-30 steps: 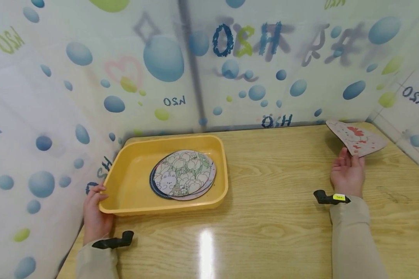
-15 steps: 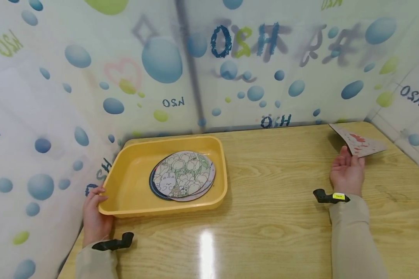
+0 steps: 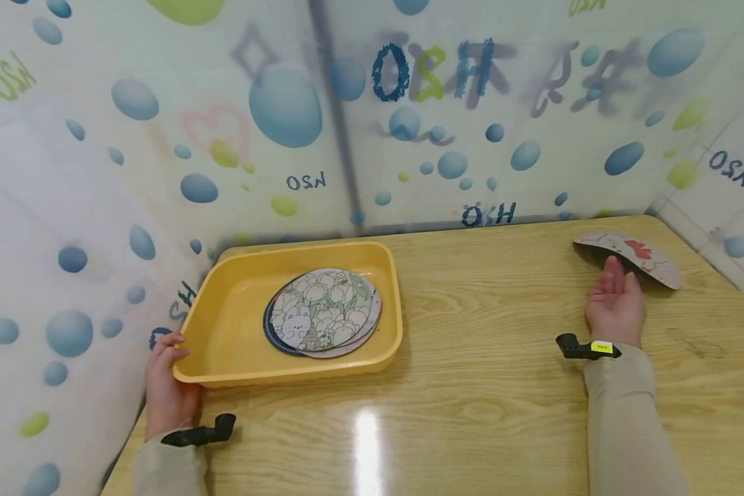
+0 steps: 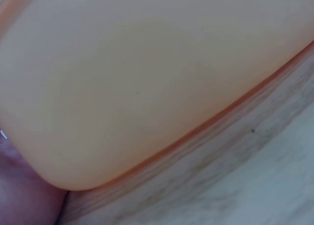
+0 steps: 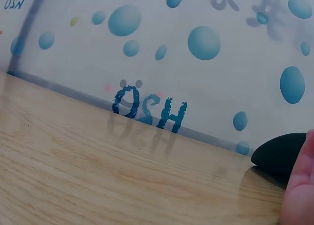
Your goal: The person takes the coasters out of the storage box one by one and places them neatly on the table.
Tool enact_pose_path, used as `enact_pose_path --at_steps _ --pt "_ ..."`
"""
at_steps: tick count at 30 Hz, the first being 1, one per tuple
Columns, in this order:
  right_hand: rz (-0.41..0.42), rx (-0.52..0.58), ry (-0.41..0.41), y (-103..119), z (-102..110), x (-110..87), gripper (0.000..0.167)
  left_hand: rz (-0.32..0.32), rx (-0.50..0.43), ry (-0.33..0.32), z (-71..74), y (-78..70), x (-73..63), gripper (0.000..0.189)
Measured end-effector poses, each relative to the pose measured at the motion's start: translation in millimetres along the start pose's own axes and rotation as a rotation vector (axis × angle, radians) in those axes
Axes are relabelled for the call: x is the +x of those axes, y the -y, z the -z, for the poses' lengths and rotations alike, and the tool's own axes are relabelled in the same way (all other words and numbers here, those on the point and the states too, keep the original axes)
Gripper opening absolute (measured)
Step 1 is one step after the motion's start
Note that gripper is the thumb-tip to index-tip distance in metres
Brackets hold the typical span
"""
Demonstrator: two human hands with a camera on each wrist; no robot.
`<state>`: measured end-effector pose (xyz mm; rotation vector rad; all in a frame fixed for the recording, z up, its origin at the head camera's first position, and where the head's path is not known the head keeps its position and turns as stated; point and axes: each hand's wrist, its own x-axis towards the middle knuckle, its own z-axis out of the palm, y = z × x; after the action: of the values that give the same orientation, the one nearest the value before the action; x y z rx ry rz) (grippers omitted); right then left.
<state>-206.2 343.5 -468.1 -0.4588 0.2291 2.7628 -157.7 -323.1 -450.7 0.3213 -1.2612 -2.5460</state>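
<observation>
At the far right of the head view my right hand [image 3: 615, 310], palm up, pinches the near edge of a round, thin mouse pad [image 3: 657, 260]. The pad has a pink, red-printed top; it arches, and its dark underside shows below the edge. In the right wrist view, part of my hand [image 5: 299, 190] overlaps that dark underside [image 5: 274, 155]. My left hand [image 3: 169, 379] grips the near-left corner of a yellow tray [image 3: 223, 377], fingers over the rim. Inside the tray, several similar round pads [image 3: 325, 310] lie stacked, the top one printed with tulips and a rabbit.
The tray stands on a wood-grain table [image 3: 483, 386] at its left side. Bubble-patterned sheets [image 3: 434, 158] enclose the table at the back, left and right. In the left wrist view the tray's wall [image 4: 147, 97] fills most of the picture.
The mouse pad at my right hand has changed its bend: its raised, folded shape has become a flatter arch with drooping ends. My left hand and the tray have stayed put.
</observation>
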Motion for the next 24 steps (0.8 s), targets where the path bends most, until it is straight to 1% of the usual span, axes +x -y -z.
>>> enact_pose_path --at_steps 6,13,17,21,24 --pt "0.006 0.002 -0.007 -0.1 0.2 0.2 0.018 -0.008 -0.002 0.009 0.0 0.6 0.5 0.02" --pt "-0.019 0.021 0.009 -0.8 0.2 -1.5 0.009 -0.015 0.0 0.022 0.1 1.0 0.3 0.02" --pt "-0.023 0.024 0.019 -1.1 0.3 -0.7 0.008 -0.014 0.001 0.027 1.0 0.6 0.2 0.02" --pt "-0.028 0.011 0.019 -2.0 0.2 -0.2 0.006 -0.011 -0.003 0.026 2.0 0.2 0.2 0.02" --pt "-0.027 -0.03 0.011 -3.4 -0.8 -1.3 0.006 -0.011 -0.006 0.024 2.3 0.2 0.2 0.02"
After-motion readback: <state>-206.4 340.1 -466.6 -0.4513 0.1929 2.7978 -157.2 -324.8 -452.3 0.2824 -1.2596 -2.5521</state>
